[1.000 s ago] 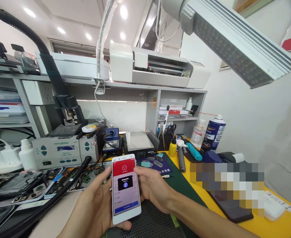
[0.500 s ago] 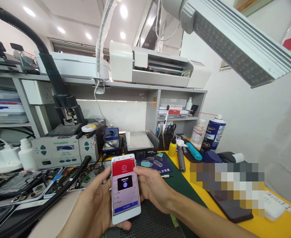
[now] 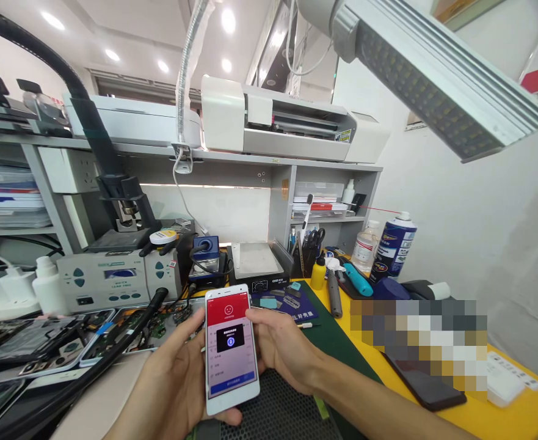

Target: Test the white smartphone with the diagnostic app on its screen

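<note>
A white smartphone (image 3: 230, 348) with a lit screen, red at the top with a dark pop-up in the middle, stands upright in front of me. My left hand (image 3: 177, 382) cradles it from the left and below, thumb under its bottom edge. My right hand (image 3: 281, 348) wraps round its right edge from behind, fingers curled on the side. Both hands hover over a dark perforated mat (image 3: 282, 415) on the yellow bench (image 3: 502, 418).
A grey rework station (image 3: 113, 281), a white bottle (image 3: 46, 284) and dismantled phones (image 3: 44, 348) lie to the left. A hot plate (image 3: 257, 263), tool holder (image 3: 312, 244), spray can (image 3: 393, 244) and dark phone (image 3: 427, 388) sit behind and right. A lamp head (image 3: 428, 79) hangs overhead.
</note>
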The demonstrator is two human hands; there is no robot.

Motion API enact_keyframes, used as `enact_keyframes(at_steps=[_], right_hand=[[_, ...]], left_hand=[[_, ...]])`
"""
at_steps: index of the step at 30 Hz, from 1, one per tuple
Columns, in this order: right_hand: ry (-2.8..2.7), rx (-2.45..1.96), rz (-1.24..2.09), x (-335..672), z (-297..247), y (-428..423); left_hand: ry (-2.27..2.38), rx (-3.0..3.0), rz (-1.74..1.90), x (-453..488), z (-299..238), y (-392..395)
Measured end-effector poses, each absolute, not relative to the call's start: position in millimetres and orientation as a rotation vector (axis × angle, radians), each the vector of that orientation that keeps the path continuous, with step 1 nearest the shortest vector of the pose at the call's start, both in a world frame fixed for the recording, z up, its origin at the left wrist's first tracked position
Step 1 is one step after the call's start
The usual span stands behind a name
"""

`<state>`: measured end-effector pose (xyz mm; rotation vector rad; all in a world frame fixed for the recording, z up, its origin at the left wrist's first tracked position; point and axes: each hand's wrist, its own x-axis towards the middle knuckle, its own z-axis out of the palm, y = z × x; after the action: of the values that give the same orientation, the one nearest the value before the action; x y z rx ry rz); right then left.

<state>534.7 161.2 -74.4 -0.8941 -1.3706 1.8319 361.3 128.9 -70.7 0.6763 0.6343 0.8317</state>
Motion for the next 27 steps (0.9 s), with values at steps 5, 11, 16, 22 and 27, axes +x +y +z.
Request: enact_keyframes(at_steps=[5,11,16,22,27], right_hand=[[-1.370,-0.898,1.834,534.7,-74.2,161.6],[-1.365,-0.891,1.830,534.5,-75.5,161.8],[-1.371,-0.898,1.831,534.1,-76.0,161.5],[-1.357,-0.915,1.823,534.3,-75.4,161.9],[-1.358,-0.902,1.828,534.4,-76.1,162.4]], left_hand=[[0.624,0.668,0.829,360.4,-71.4,129.2],[0.624,0.677,0.832,361.2,-71.7,129.9],[0.632,0.672,0.840,361.5,-71.8,129.8],[0.634,0.667,0.829,360.2,-75.1,131.5],[0.646,0.674,0.830,360.7,-73.9,130.7]])
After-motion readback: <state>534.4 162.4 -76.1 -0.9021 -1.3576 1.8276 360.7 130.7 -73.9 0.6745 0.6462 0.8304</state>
